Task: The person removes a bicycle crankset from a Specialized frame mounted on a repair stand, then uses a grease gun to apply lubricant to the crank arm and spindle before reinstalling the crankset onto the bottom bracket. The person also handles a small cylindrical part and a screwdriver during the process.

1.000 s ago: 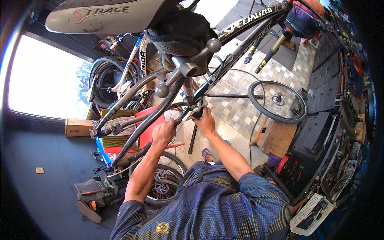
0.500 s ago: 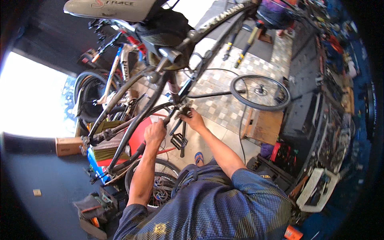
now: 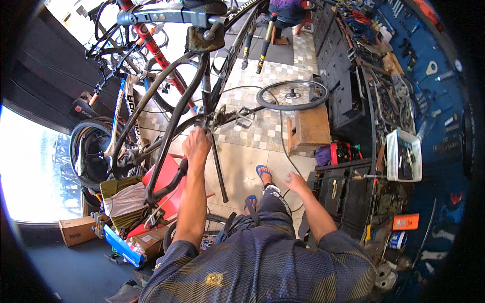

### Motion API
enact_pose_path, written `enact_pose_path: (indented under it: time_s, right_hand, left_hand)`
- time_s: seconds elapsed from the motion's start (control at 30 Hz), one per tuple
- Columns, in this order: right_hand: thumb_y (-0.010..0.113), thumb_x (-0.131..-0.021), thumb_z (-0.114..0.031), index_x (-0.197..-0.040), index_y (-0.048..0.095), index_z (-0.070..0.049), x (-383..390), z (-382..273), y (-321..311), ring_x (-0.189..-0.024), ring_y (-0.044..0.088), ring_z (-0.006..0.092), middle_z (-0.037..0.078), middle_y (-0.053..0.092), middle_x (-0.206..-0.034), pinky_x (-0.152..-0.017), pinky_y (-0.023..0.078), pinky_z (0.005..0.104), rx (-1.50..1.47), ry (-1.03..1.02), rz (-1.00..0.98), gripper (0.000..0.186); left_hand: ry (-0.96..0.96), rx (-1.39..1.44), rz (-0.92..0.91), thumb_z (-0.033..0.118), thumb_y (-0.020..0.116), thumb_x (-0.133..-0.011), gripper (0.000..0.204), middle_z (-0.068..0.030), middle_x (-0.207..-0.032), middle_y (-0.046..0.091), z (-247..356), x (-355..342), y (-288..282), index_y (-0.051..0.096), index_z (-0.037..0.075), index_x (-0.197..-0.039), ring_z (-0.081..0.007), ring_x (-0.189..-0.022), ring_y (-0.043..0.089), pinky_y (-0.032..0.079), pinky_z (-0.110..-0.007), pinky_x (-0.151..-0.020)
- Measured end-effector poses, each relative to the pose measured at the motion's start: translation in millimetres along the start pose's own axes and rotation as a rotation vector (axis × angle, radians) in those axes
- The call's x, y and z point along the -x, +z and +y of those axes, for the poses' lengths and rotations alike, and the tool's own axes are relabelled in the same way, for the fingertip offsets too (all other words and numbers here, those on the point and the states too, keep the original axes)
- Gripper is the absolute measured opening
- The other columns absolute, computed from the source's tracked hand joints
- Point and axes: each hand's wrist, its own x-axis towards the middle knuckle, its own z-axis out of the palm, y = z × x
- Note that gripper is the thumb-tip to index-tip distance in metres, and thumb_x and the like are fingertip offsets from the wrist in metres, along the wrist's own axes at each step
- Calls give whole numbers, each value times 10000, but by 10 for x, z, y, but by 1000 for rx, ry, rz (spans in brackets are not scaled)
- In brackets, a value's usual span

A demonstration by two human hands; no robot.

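Observation:
A dark bicycle frame (image 3: 169, 121) hangs in front of me, held up by a stand clamp (image 3: 214, 29) under the saddle. My left hand (image 3: 197, 145) is closed at the bottom bracket (image 3: 214, 117), beside the crank. What its fingers grip is hidden behind the knuckles. A pedal (image 3: 244, 121) sits just to the right of the bottom bracket. Below it, a dark straight bar (image 3: 219, 171) slants down. My right hand (image 3: 297, 183) is away from the bicycle, near the dark cabinet at my right. Its fingers are loosely bent and apart, with nothing visible in them.
A wheel (image 3: 293, 107) lies over a wooden box (image 3: 310, 129), and a cable (image 3: 282, 136) runs along the tiled floor. The workbench at right bears tools and a white basket (image 3: 389, 156). More bicycles (image 3: 121, 116) and a red chair (image 3: 161, 177) stand left. Another person sits ahead.
My right hand has left the bottom bracket and moved right and nearer to me. My left hand stays close to the bottom bracket. The view has turned toward the workbench.

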Motion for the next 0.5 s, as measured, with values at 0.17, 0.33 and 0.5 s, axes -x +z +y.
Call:
enact_pose_path:
  time_s: [0.17, 0.33, 0.5]
  right_hand:
    - [756, -818, -437, -1144, 716, -83, 1470, 590, 687, -1063, 678, 389, 218, 712, -1108, -901, 539, 498, -114, 239, -58, 482]
    - [765, -808, -444, -1144, 700, -92, 2507, 899, 1042, -1076, 685, 379, 227, 704, -1161, -917, 539, 493, -346, 546, -6, 491]
    - [692, -894, -436, -1169, 667, -111, 3139, 885, 944, -1056, 685, 385, 189, 714, -1127, -893, 531, 502, -426, 544, 208, 427]
  left_hand:
    - [83, -21, 101, 347, 751, -828, 370, -165, -872, 720, -31, 48, 49, 684, 36, -1019, -357, -831, 733, 588, -471, -731]
    - [81, -83, -165, 359, 656, -896, 316, -182, -1003, 753, -61, -80, 15, 746, 76, -1003, -381, -932, 741, 581, -498, -825]
    - [176, -172, -113, 419, 777, -830, 430, -181, -1046, 745, -171, -113, 163, 726, 72, -1078, -402, -962, 716, 562, -517, -795]
